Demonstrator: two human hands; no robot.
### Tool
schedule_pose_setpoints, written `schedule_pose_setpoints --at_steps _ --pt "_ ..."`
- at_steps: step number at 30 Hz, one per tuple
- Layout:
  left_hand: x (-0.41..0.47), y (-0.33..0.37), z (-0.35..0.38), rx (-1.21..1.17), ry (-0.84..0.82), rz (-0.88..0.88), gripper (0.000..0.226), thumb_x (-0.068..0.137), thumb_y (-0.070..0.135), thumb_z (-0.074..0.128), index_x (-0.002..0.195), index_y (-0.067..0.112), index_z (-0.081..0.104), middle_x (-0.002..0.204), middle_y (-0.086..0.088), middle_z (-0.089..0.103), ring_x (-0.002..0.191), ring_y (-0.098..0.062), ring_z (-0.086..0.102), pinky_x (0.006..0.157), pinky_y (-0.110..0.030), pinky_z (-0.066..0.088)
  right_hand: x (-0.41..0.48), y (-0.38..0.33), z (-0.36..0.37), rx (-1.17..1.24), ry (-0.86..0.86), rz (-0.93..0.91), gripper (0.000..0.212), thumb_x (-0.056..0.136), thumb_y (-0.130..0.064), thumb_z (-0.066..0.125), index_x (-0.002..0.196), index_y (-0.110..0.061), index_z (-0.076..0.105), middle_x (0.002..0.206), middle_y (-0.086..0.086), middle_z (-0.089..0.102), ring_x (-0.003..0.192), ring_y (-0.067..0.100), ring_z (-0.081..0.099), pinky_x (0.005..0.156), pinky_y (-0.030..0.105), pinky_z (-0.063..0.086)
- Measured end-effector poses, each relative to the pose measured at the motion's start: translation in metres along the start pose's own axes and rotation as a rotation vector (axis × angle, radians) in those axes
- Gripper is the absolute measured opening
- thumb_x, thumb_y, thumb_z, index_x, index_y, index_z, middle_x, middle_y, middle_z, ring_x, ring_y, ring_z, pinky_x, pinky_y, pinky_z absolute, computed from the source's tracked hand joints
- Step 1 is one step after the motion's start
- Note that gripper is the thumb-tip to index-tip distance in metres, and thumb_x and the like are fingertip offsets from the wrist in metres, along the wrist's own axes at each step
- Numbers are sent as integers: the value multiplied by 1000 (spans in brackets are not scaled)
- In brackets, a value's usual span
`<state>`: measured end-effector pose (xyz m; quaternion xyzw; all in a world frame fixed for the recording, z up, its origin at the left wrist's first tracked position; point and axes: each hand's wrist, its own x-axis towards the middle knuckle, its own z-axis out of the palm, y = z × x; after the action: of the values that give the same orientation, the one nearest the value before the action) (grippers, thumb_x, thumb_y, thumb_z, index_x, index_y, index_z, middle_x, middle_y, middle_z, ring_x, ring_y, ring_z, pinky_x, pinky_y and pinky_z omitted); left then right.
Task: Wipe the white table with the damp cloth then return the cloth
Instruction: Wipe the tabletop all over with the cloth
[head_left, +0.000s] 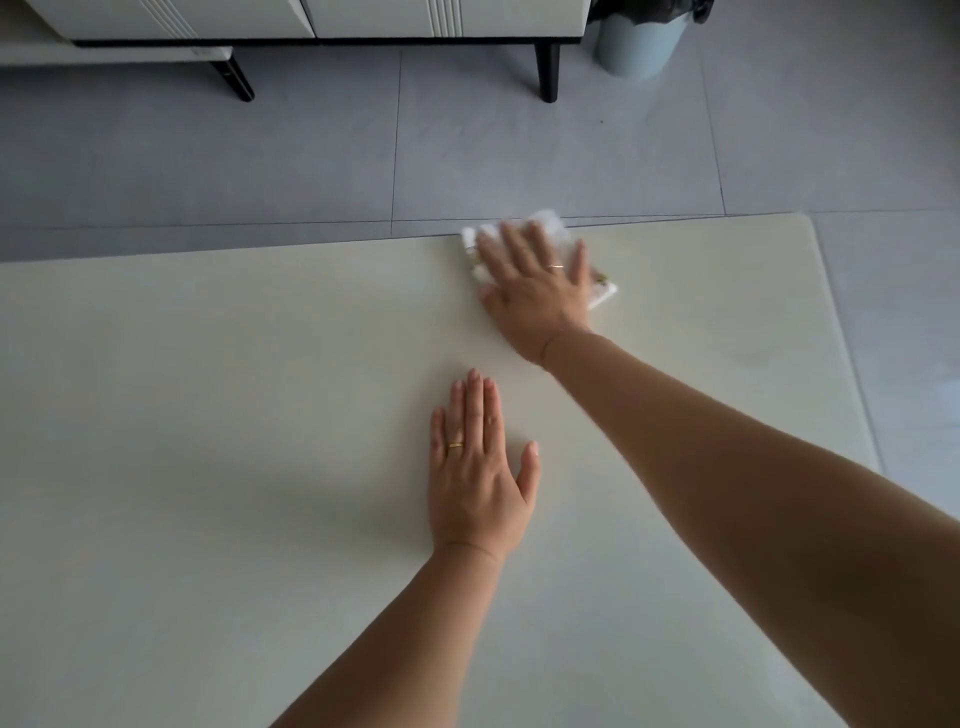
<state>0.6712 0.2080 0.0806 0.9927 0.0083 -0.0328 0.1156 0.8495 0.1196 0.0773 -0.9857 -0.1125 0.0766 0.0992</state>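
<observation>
Two hands at work: both rest on the white table (208, 415), which fills the lower part of the view
Right hand: the right hand (535, 291) reaches to the far edge with its fingers spread flat, palm pressing down on the cloth rather than pinching it
Cloth: the white cloth (550, 221) lies flattened under that palm at the far edge of the table, its corners showing past the fingertips and beside the little finger; part of it is blurred, which suggests a stroke in progress
Left hand: the left hand (478, 467) lies flat near the middle of the table, fingers close together, thumb out, holding nothing; it looks like a brace for the reach
Step in hand: wiping along the far edge, judged from where the cloth sits
Done so far: hard to say; the surface looks evenly pale with no clear wet streaks or dirt, so the wiped part cannot be told from the unwiped part
Left to do: likely more of the table, at least the far right corner and any area not yet covered, then the return of the cloth
Return spot: not visible; only grey floor tiles (519, 156), a cabinet on dark legs (311, 21) and a pale bin (639, 47) show beyond the table
Overall: somewhere in the wiping, with the return not yet begun
</observation>
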Motion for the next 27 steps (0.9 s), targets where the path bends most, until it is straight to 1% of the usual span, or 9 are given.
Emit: schedule_pose_setpoints --at_steps 3,5,9,11,15,17,21,23,27 --pt "1 -1 1 -1 -2 6 72 88 44 36 146 3 28 155 -12 24 144 -27 21 117 -41 12 -9 46 -6 46 57 363 54 96 -48 21 147 -43 6 159 -12 4 146 18 -1 108 63 -7" --pt "0 -1 2 1 3 3 72 88 44 36 146 3 28 155 -12 24 144 -27 21 117 -41 12 -18 39 -7 35 59 421 55 95 -47 21 148 -41 5 159 -12 2 146 21 -3 109 64 -7" --pt "0 -1 1 1 -6 -1 71 88 44 35 146 3 28 155 -12 25 144 -26 21 117 -42 14 -40 23 -7 -27 -32 2 53 97 -50 20 147 -42 6 159 -13 2 146 19 -3 109 62 -5" --pt "0 -1 2 4 -2 6 71 89 45 35 146 3 28 155 -12 25 144 -26 20 117 -42 14 -41 58 -16 -53 -43 -74 52 98 -50 21 147 -43 6 159 -12 5 146 17 0 111 61 -1" --pt "1 -2 4 18 7 14 72 89 45 36 147 3 26 155 -13 24 144 -27 19 118 -43 13 -36 111 -28 50 16 430 53 97 -48 20 147 -43 5 159 -13 2 146 15 -1 111 59 -4" --pt "1 -3 5 25 0 11 73 89 45 35 147 4 25 156 -12 22 145 -27 18 118 -43 12 -38 88 -24 53 19 514 54 96 -46 22 148 -42 5 159 -12 -1 146 18 -4 110 61 -5" --pt "1 -2 3 30 0 11 72 89 46 33 147 4 25 156 -12 22 145 -26 17 118 -43 12 -56 56 -15 -17 -44 52 52 98 -49 19 148 -42 5 159 -13 1 146 18 -4 110 60 -6" --pt "1 -2 3 34 10 9 72 89 45 33 147 3 26 155 -13 24 145 -27 19 118 -43 13 -57 85 -20 -36 -43 -2 51 98 -50 18 147 -44 5 159 -14 3 146 16 -2 112 57 -4" --pt "2 -1 5 49 26 16 72 89 46 31 147 3 26 155 -14 24 144 -28 20 117 -44 14 -66 125 -22 59 34 457 52 97 -49 18 147 -44 5 159 -13 3 146 16 -2 111 58 -5"
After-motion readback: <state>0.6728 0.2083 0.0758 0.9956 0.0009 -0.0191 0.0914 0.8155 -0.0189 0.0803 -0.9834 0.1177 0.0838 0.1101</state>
